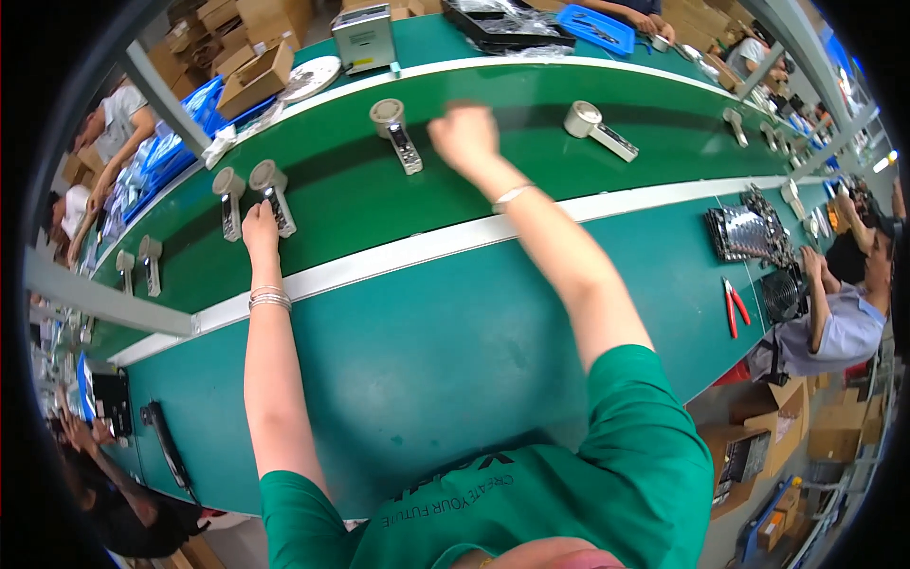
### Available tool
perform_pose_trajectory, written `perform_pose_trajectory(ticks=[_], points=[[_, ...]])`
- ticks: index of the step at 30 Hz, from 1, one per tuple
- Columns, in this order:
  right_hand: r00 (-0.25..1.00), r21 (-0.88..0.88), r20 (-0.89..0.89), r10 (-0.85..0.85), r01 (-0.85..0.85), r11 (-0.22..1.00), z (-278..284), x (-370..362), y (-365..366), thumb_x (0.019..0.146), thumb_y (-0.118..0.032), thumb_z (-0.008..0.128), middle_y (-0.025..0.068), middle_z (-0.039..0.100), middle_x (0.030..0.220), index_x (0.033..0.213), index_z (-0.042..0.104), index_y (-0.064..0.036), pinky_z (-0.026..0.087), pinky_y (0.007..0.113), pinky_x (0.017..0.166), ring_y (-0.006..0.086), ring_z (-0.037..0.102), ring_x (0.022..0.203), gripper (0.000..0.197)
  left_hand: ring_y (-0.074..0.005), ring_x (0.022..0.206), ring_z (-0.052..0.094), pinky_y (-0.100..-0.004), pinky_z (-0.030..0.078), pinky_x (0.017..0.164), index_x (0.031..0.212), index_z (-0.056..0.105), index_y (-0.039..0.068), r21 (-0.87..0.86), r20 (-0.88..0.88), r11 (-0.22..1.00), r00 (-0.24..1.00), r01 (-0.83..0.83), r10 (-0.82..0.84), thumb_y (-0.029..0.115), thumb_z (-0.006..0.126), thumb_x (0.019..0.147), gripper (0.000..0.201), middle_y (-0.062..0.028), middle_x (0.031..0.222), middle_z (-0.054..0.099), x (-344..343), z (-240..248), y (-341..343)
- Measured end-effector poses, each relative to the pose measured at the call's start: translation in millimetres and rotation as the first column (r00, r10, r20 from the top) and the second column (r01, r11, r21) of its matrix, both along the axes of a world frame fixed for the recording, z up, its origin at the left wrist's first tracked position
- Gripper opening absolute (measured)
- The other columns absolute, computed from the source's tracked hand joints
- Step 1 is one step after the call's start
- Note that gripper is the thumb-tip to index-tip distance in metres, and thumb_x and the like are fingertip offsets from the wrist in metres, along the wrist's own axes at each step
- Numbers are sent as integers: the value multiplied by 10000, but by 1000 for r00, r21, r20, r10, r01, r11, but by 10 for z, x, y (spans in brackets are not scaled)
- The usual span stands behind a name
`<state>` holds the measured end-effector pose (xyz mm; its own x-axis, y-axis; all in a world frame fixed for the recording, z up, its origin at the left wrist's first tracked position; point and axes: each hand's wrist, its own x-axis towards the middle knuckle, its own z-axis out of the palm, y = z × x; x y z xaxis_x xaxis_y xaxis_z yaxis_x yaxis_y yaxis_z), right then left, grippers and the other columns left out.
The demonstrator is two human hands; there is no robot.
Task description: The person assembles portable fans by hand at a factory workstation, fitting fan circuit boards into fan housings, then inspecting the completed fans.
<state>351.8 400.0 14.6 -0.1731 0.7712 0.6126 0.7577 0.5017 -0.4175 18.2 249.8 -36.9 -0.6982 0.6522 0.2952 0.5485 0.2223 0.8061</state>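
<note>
On the green conveyor belt [332, 194], my left hand [261, 229] is closed at the handle of a pale, round-headed handheld device [269, 176]. A matching device [228, 182] lies just to its left, apart from my fingers. My right hand [464, 133] is over the belt, smeared by motion, so its fingers cannot be made out. Nearest to it on the left is another round-headed device [388, 116], its handle showing a dark inner strip. Farther right lies one more such device [585, 119], its handle pointing toward the lower right.
A white rail [408, 248] separates the belt from the green worktable [427, 341]. Red-handled pliers [732, 308] and a black tool [166, 446] lie on the table. A metal box [366, 40] and a blue tray [595, 28] stand beyond the belt. Co-workers sit on both sides.
</note>
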Motion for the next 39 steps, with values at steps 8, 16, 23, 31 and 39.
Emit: perform_pose_trajectory(ticks=[8, 16, 23, 31, 39], points=[[752, 171, 384, -537, 513, 841, 262, 2514, 392, 736, -339, 656, 213, 600, 943, 880, 610, 52, 522, 437, 771, 388, 597, 887, 419, -168, 779, 527, -267, 436, 721, 1106, 592, -17, 64, -193, 952, 940, 299, -282, 144, 582, 866, 289, -104, 891, 579, 585, 434, -1036], [819, -391, 513, -256, 489, 780, 17, 2403, 393, 721, -193, 634, 165, 655, 944, 951, 640, -23, 514, 379, 804, 307, 639, 907, 286, -114, 831, 523, -230, 422, 695, 1142, 594, -1, 89, 302, 921, 870, 380, -389, 176, 527, 907, 302, -80, 1038, 621, 1256, 1021, -1720], [966, -705, -78, -248, 122, 698, 111, 2135, -230, 709, -144, 633, 138, 637, 757, 985, 539, 28, 528, 324, 554, 222, 651, 648, 338, -286, 1042, 498, -386, 402, 791, 1386, 295, -34, 738, 157, 133, 23, 662, -987, 721, 266, 842, 931, -246, 1256, 506, 2194, 2261, -2279], [912, -714, -410, -7, -316, 624, 85, 1539, -1464, 722, -80, 576, 47, 534, 629, 980, 506, 20, 403, 249, 386, 106, 502, 448, 286, -247, 871, 488, -440, 409, 775, 1462, 127, 140, 735, -143, -275, -255, 619, -956, 691, 211, 876, 810, -100, 1002, 607, 3357, 2786, -2190], [838, -691, -545, -24, -433, 579, -28, 1581, -1781, 732, -83, 588, 46, 538, 647, 1011, 495, 52, 401, 233, 384, 97, 499, 463, 324, -258, 920, 478, -482, 390, 838, 1461, 55, 142, 783, -99, -230, -249, 578, -963, 673, 228, 885, 803, -79, 1009, 592, 2962, 2684, -2729]])
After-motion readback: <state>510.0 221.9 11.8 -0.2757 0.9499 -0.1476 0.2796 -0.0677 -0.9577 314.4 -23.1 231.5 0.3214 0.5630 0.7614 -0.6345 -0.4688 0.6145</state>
